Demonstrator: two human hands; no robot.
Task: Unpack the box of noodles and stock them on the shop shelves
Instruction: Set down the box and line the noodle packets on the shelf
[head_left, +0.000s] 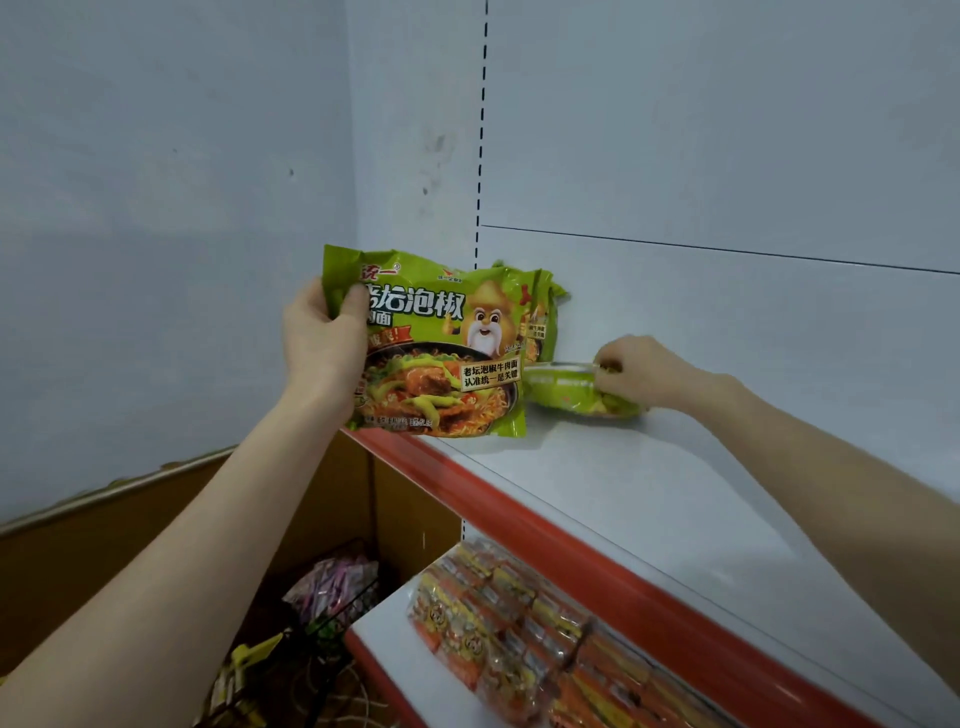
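Left hand (322, 338) grips our green noodle packet (441, 358) by its top corner at the shelf (649, 499) front; right hand (641, 371) pinches a second packet (571, 397) lying flat on it. Early, we judge: few shelved, box unseen.

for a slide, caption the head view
Left hand holds a green noodle packet; right hand grips a second packet on the shelf.

Person's own body, seen from head camera: left hand (322, 338) bare, right hand (639, 371) bare. Left forearm (208, 519) uncovered to lower frame edge. Right forearm (831, 452) uncovered to right frame edge. Both wrists bare, slim.
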